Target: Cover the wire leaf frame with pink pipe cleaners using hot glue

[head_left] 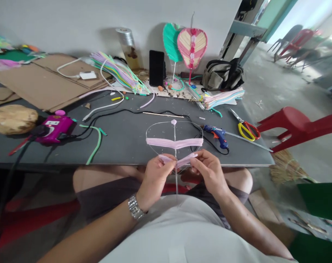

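A thin wire hoop (pixel 147 132) on a straight stem (pixel 176 184) extends over the table's front edge. Across its middle lies a band of pale pink pipe cleaners (pixel 161 143), bent slightly at the stem, and a small pink rosette (pixel 174 122) tops the hoop. Nearer my body, a second bundle of pink pipe cleaners (pixel 186 159) crosses the stem in a shallow V. My left hand (pixel 158 174) has its fingers closed on that bundle beside the stem. The right-hand end of it is pinched between thumb and fingers of my right hand (pixel 209 171).
Right of the hoop lie a blue glue gun (pixel 217 137) and scissors (pixel 246 128). A purple box with plugs (pixel 54 128) and cardboard (pixel 45 80) are at left. Behind stand pipe cleaner bundles (pixel 119 71), a phone (pixel 156 67) and a heart-shaped fan (pixel 192 47). A red stool (pixel 292 122) stands right.
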`<act>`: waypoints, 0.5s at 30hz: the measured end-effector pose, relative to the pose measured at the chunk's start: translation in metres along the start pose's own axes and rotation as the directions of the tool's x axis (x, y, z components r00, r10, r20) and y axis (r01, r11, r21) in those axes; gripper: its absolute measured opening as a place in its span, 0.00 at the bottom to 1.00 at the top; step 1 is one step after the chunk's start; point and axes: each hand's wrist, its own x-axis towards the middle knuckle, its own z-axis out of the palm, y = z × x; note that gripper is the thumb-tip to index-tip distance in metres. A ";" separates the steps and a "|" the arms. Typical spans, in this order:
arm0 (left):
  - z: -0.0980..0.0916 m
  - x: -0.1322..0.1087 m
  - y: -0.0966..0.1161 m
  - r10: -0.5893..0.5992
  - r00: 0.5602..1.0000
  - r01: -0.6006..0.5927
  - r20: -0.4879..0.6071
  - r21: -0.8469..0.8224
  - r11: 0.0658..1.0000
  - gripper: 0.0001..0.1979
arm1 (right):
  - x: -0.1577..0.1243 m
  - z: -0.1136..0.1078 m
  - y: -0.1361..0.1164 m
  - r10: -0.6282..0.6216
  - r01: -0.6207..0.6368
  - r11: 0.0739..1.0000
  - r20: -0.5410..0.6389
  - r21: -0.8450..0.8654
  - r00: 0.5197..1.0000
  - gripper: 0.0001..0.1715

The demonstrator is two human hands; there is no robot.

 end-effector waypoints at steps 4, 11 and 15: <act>0.004 -0.003 0.001 -0.006 1.000 0.007 0.022 -0.016 1.000 0.09 | 0.007 0.015 0.012 0.028 -0.030 0.992 0.018 0.119 0.999 0.20; 0.001 -0.001 -0.005 -0.024 1.000 0.024 -0.006 -0.038 0.999 0.10 | 0.009 0.028 0.007 0.017 -0.019 0.984 0.012 0.178 1.000 0.23; 0.000 0.000 -0.008 -0.008 1.000 0.008 0.012 -0.044 0.999 0.10 | 0.004 0.029 0.004 0.018 -0.024 0.978 0.032 0.208 0.999 0.24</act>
